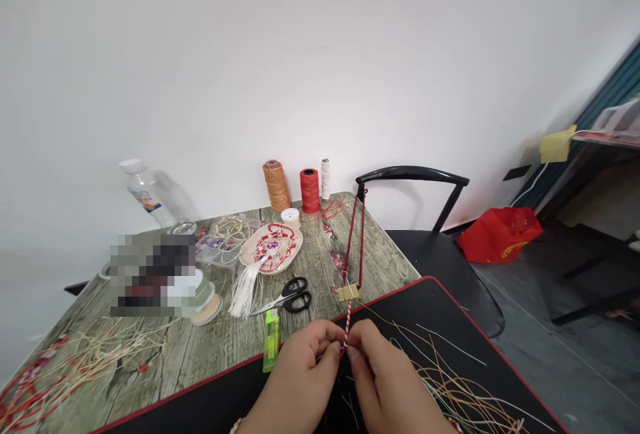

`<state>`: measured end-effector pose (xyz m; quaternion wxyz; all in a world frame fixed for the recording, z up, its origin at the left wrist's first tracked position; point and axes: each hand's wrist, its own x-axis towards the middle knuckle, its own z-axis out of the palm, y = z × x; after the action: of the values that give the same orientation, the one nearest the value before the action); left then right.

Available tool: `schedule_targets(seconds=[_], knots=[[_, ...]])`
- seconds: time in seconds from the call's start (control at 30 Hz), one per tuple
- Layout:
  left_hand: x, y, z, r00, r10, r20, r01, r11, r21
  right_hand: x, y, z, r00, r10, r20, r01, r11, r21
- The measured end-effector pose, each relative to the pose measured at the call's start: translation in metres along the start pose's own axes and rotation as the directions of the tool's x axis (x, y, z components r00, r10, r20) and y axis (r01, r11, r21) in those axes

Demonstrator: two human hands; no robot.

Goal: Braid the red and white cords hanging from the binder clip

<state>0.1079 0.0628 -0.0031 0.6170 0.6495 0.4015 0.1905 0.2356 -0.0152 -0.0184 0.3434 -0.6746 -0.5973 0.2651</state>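
Note:
My left hand [295, 374] and my right hand [380, 381] meet at the bottom centre, their fingertips pinching a red-and-white twisted cord [347, 327] from both sides. The cord rises to a small brass-coloured binder clip [349, 293] at the edge of a black mat with red trim [480, 334]. Above the clip, a dark red cord loop [359, 241] runs up the tabletop towards the far edge. Loose tan and pale strands [457, 381] lie on the mat beside my right hand. A green lighter [271, 341] lies just beyond my left hand.
Black-handled scissors [285, 297], a cream dish of red cord [271, 247], a white tassel [245, 291], several thread spools [310, 191] and a plastic bottle [145, 194] stand on the weathered-wood-pattern table [200, 347]. A black chair [415, 201] and red bag [500, 237] are to the right.

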Motion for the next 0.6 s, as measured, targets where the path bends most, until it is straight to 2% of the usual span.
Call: schedule_targets(seconds=[0.13, 0.27, 0.43, 0.5, 0.6], knots=[[0.000, -0.002, 0.000, 1.000, 0.003, -0.002, -0.003, 1.000, 0.003, 0.002, 0.000, 0.002, 1.000, 0.003, 0.017, -0.002, 0.997, -0.083], [-0.001, -0.004, 0.000, 1.000, 0.010, -0.013, -0.010, 0.999, 0.036, 0.005, 0.000, 0.002, 0.998, 0.052, 0.021, -0.051, 0.998, -0.036], [-0.001, -0.009, 0.002, 1.000, 0.003, -0.021, -0.003, 0.999, 0.033, 0.009, 0.009, 0.009, 0.989, 0.148, 0.009, -0.146, 0.970, 0.193], [0.000, -0.011, 0.003, 1.000, -0.009, -0.020, 0.010, 1.000, 0.026, 0.012, 0.012, 0.012, 0.980, 0.194, 0.028, -0.193, 0.924, 0.331], [0.001, -0.010, 0.004, 0.998, -0.058, -0.005, 0.058, 0.998, 0.038, 0.016, 0.009, 0.014, 0.948, 0.301, 0.106, -0.312, 0.805, 0.504]])
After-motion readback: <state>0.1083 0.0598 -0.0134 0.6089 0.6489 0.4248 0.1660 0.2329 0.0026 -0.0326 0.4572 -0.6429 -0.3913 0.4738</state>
